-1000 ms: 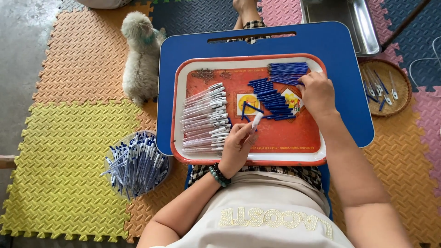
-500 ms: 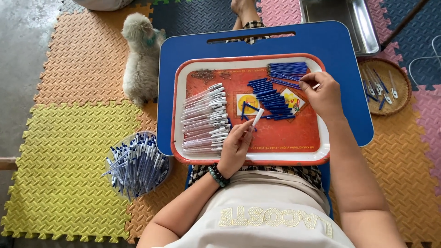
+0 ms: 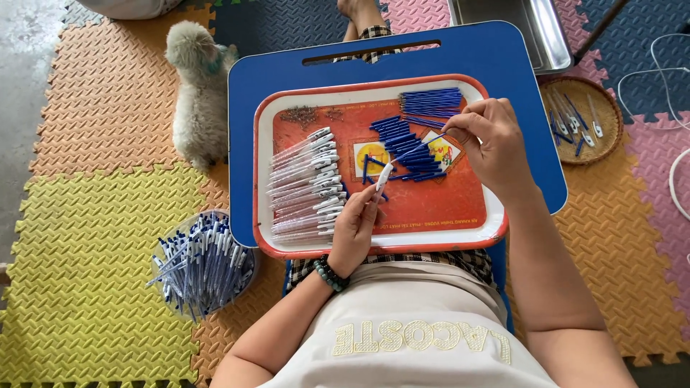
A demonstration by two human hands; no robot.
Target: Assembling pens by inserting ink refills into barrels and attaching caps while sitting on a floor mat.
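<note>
Fingers [image 3: 460, 129] of your right hand [image 3: 489, 147] were pinched on a thin blue refill [image 3: 420, 147], lifted clear of the blue refill pile [image 3: 402, 140]; a second earlier that hand lay flat on the pile, so you'd picked one out and raised it. Your left hand [image 3: 356, 230] hadn't moved: its fingers were clenched round a clear pen barrel [image 3: 384, 176], open tip angled up toward the refill. Refill tip and barrel mouth were near but not touching, so by my read the insertion was lined up, not started. Both sat over the middle of the red tray [image 3: 445, 215], white-rimmed, resting on a blue lap desk [image 3: 503, 65] across your legs. A row of clear barrels [image 3: 305, 187] lay on the tray's left side, a second neat bundle of blue refills [image 3: 431, 100] at its top right, a small heap of what looked like springs [image 3: 298, 115] at top left. You sat on the floor on foam puzzle mats [image 3: 93, 273], yellow, orange, pink. A clear tub of finished pens [image 3: 201, 262] stood left of your knee, a small white dog [image 3: 201, 93] beyond it, a wicker dish of parts [image 3: 582, 118] and a metal tray [image 3: 532, 29] to the right.
</note>
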